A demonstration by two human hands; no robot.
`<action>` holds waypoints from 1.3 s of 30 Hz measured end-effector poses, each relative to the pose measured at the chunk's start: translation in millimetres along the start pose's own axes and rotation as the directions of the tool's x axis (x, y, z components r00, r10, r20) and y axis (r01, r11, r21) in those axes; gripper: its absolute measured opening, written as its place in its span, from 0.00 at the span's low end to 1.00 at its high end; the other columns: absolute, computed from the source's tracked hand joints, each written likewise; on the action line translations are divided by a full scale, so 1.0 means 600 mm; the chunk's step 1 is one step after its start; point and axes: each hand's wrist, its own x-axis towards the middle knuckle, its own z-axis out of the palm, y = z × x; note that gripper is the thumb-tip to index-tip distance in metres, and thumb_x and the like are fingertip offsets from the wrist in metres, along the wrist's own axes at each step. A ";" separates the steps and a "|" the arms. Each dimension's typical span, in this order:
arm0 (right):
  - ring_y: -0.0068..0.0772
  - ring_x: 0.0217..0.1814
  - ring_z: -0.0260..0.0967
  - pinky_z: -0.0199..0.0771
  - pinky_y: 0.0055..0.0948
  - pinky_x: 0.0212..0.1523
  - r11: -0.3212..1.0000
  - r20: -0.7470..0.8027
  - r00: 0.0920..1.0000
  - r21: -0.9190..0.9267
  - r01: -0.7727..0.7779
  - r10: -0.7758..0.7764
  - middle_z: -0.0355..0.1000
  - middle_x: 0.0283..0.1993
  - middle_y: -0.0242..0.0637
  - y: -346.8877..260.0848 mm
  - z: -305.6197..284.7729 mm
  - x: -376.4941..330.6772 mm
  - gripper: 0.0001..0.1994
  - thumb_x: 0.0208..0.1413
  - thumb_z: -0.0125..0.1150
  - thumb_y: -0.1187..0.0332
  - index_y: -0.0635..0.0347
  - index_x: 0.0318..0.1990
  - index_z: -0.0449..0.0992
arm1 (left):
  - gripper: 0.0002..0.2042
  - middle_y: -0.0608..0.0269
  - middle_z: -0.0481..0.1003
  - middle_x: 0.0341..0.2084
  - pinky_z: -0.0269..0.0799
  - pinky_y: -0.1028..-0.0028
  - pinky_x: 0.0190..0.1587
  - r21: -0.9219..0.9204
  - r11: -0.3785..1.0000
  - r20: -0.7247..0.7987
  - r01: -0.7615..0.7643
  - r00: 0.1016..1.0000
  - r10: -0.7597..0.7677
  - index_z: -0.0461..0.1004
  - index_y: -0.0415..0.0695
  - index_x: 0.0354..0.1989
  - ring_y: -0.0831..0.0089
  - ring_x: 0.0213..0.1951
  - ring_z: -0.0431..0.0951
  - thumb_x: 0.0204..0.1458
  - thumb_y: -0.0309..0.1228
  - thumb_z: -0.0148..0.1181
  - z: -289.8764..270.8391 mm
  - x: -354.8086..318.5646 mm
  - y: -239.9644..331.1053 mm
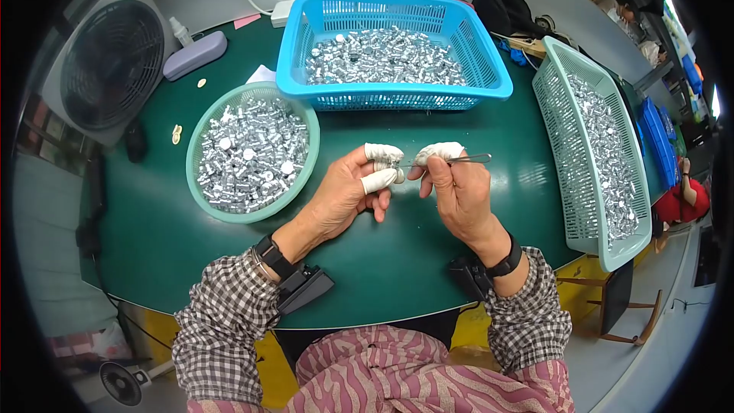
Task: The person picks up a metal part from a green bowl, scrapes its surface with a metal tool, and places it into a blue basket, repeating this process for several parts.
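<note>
Above the green tabletop, my left hand is closed, pinching a small silvery metal part between its fingertips. White finger cots cover several of those fingertips. Facing it, my right hand grips a thin metal tool with a looped end, whose slim tip points left to the small part. Whether the tip touches or enters the part is too fine to tell. A white cot covers a fingertip of the right hand too. Closest to my left hand is a round green basket heaped with small silvery metal parts.
A blue rectangular basket of similar parts stands beyond my hands, and a pale green one stands at the right edge. A fan and purple case sit back left. Another person is at the far right.
</note>
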 end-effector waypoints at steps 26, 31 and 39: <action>0.28 0.16 0.67 0.66 0.24 0.16 0.913 0.077 0.952 -0.267 0.307 -0.298 0.72 0.24 0.37 0.002 0.007 0.012 0.05 0.57 0.52 0.76 0.65 0.30 0.71 | 0.13 0.60 0.74 0.31 0.70 0.81 0.17 0.084 0.996 -0.051 -0.021 0.998 0.025 0.66 0.38 0.49 0.80 0.18 0.72 0.55 0.26 0.53 0.000 -0.002 -0.011; 0.28 0.16 0.67 0.65 0.25 0.15 0.926 0.073 0.967 -0.278 0.256 -0.246 0.72 0.23 0.38 0.018 0.010 0.005 0.04 0.56 0.53 0.77 0.66 0.29 0.71 | 0.11 0.60 0.74 0.29 0.67 0.82 0.14 0.322 0.947 -0.071 -0.016 0.997 0.041 0.67 0.38 0.47 0.80 0.16 0.71 0.56 0.26 0.51 0.011 -0.007 -0.011; 0.27 0.16 0.67 0.65 0.24 0.15 0.961 0.033 0.985 -0.214 0.174 -0.171 0.73 0.24 0.37 0.016 0.015 0.007 0.03 0.56 0.53 0.77 0.67 0.31 0.71 | 0.10 0.61 0.74 0.29 0.65 0.83 0.14 0.291 0.957 -0.123 -0.013 0.991 0.050 0.68 0.38 0.46 0.80 0.16 0.71 0.56 0.24 0.50 0.010 -0.001 -0.012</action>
